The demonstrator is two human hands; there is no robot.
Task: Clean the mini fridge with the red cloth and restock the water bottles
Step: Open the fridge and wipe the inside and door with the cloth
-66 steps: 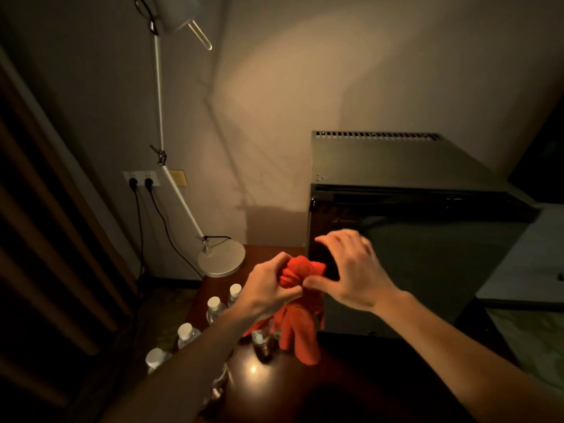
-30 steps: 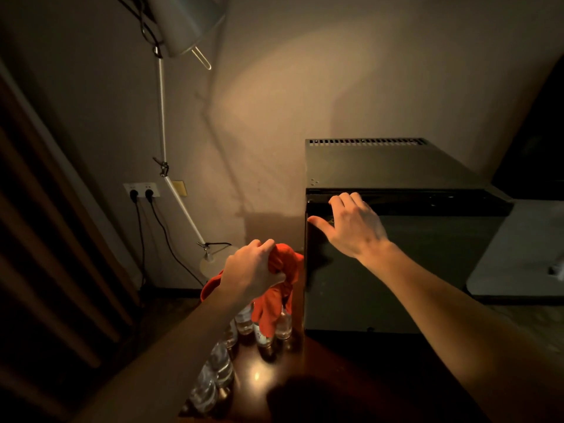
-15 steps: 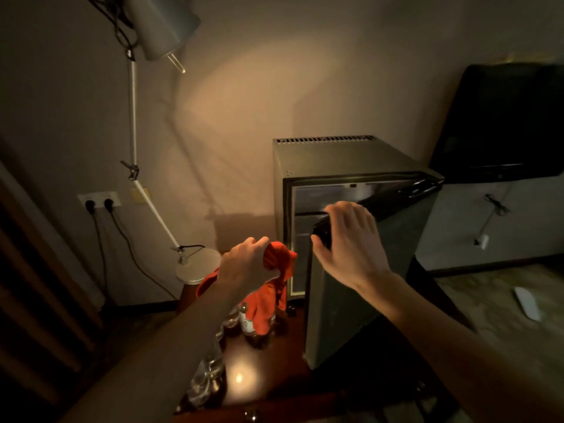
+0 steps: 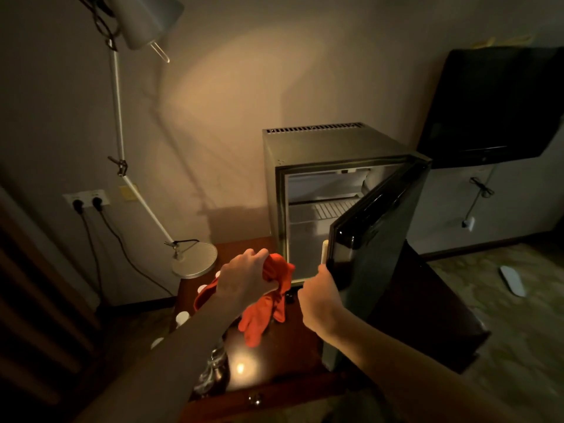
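Note:
The dark mini fridge (image 4: 329,145) stands on a reddish wooden table (image 4: 274,361), its door (image 4: 372,254) swung about halfway open to the right. Inside I see a pale, bare interior with a wire shelf (image 4: 334,209). My right hand (image 4: 320,300) grips the door's left edge low down. My left hand (image 4: 247,277) holds the bunched red cloth (image 4: 268,303) in front of the fridge opening, its tail hanging down. Several water bottles (image 4: 183,317) with white caps stand on the table's left side, mostly hidden by my left arm.
A tall white lamp (image 4: 146,19) rises at the left, its round base (image 4: 195,259) on the table corner. Wall sockets (image 4: 87,199) with two cables are at the left. A black TV (image 4: 494,102) hangs at the right above a pale cabinet. A white object (image 4: 512,280) lies on the floor.
My right hand has pulled the fridge door from shut to about halfway open and slid down its edge. My left hand still holds the red cloth, now alone.

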